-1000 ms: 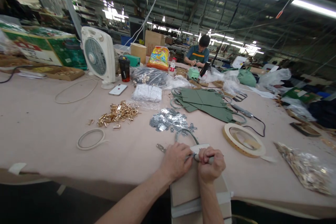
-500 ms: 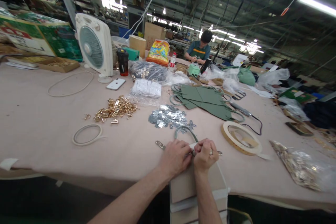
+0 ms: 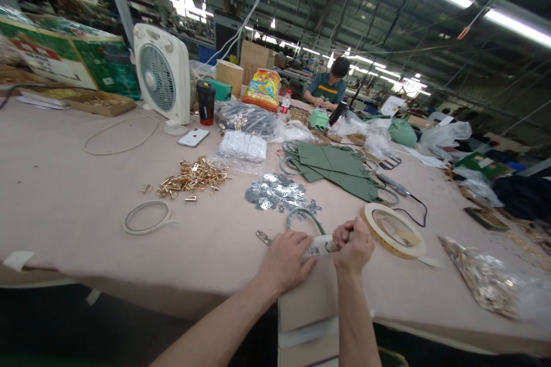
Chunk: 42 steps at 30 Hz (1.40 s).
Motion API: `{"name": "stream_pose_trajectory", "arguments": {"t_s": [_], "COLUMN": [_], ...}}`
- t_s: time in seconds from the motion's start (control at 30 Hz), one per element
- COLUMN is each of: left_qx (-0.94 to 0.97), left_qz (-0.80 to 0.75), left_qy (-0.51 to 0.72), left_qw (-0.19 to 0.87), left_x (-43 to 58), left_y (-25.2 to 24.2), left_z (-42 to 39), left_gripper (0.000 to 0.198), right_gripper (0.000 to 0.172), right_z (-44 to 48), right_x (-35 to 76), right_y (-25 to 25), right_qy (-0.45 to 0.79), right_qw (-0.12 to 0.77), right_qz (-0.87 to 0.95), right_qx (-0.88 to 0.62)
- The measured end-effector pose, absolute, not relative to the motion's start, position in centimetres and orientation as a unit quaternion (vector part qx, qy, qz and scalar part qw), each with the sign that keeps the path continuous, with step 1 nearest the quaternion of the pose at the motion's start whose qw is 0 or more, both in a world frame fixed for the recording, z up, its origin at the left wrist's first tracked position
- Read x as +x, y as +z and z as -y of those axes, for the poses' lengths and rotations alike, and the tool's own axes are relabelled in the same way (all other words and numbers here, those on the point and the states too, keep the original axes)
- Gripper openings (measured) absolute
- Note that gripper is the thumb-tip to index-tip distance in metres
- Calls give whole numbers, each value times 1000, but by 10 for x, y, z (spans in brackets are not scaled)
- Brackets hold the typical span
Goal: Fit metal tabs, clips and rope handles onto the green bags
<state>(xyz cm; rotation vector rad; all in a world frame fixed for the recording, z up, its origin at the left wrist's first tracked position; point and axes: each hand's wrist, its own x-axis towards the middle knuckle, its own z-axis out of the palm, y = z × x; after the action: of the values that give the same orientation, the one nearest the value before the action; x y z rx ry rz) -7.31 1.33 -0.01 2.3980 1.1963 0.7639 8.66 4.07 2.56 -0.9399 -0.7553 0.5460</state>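
Observation:
A beige panel piece point(image 3: 307, 304) with white strips across it hangs over the table's front edge toward me. Its top has a white band point(image 3: 319, 245) with a small metal plate and a dark mark on it, and a green looped handle point(image 3: 316, 221) stands up behind. My left hand point(image 3: 286, 258) is closed over the band's left part, fingers on top and thumb at the near side. A metal clip point(image 3: 263, 237) sticks out beyond it. My right hand point(image 3: 353, 245) is a fist at the band's right end; what it grips is hidden.
Near the hands lie silver plates point(image 3: 275, 191), gold-coloured fittings point(image 3: 193, 176), a thin tape ring point(image 3: 146, 218) and a wide tape roll point(image 3: 370, 218). Green panels point(image 3: 336, 163) lie behind, a bag of metal parts point(image 3: 482, 275) right. A fan point(image 3: 161, 74) stands left; a person point(image 3: 327, 86) sits opposite.
My right hand has moved right, away from my left hand, uncovering the white band and metal plate between them. My left hand stays nearly in place. The view has shifted slightly.

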Motion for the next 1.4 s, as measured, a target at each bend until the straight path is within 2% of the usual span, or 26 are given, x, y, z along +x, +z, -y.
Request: {"name": "stream_pose_trajectory", "arguments": {"t_s": [0.2, 0.63, 0.77, 0.9, 0.97, 1.17, 1.3, 1.4], "left_qx": [846, 843, 845, 851, 852, 854, 852, 851], "left_qz": [-421, -440, -435, -426, -423, -421, -425, -424], "left_qy": [277, 262, 264, 259, 259, 255, 254, 260], "left_qw": [173, 162, 163, 167, 169, 168, 168, 170], "left_x": [-71, -69, -70, -72, -72, -72, -72, -71], "left_y": [0, -2, -2, -2, -2, -1, -2, -4], "left_z": [-14, -14, -14, -14, -14, -14, -14, -14], "left_gripper": [29, 25, 26, 51, 56, 44, 55, 50], "right_gripper": [43, 47, 46, 41, 40, 44, 41, 40], "right_z": [-61, -45, -34, -29, -29, -30, -30, -29], "right_x": [80, 76, 73, 77, 77, 72, 71, 70], "right_y": [18, 11, 16, 30, 31, 22, 30, 25], "right_qy": [357, 304, 270, 276, 276, 326, 280, 259], "right_qw": [705, 656, 670, 731, 745, 675, 723, 728], "right_qz": [387, 468, 481, 456, 459, 479, 482, 483], "right_qx": [-475, -508, -497, -426, -397, -457, -409, -412]}}
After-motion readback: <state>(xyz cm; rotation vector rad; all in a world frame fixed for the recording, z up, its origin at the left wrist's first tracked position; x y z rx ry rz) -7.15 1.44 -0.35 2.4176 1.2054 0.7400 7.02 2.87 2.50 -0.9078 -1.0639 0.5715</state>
